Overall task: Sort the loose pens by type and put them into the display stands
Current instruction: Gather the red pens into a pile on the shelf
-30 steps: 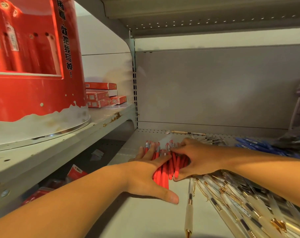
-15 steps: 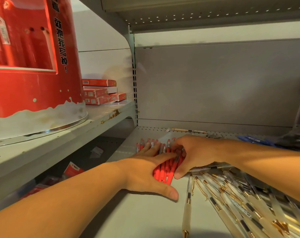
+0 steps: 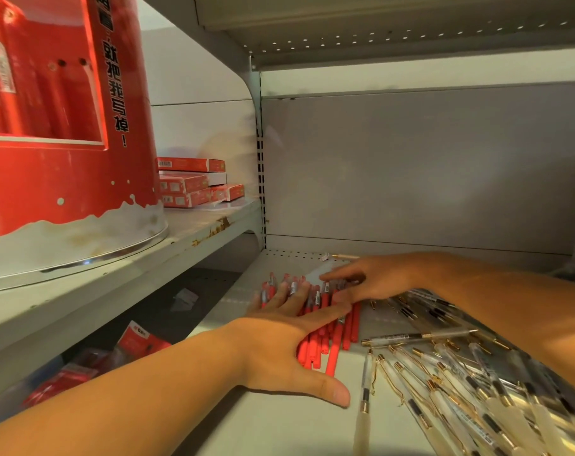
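Pens of the red kind, the red pens, lie in a loose sheaf on the lower shelf, roughly parallel, with their labelled ends pointing to the back. The left hand lies flat on top of them with fingers straight and spread and the thumb out on the bare shelf. The right hand reaches over the far ends. Its fingers are a little bent and blurred, so I cannot tell whether it pinches a pen or only pushes.

The step looks like squaring up the red bundle before lifting it. To do that well, press lightly with the flat palm so the round barrels do not roll, and draw the strays in from the right edge, where one or two pens splay out. Tap the far ends level, then curl the fingers under the whole sheaf rather than squeezing from above.

The clear gold-clipped pens lie just beside the bundle on the right and are a different type, so none should be swept in with it. The red display stand sits on the higher shelf to the left and is the likely destination.
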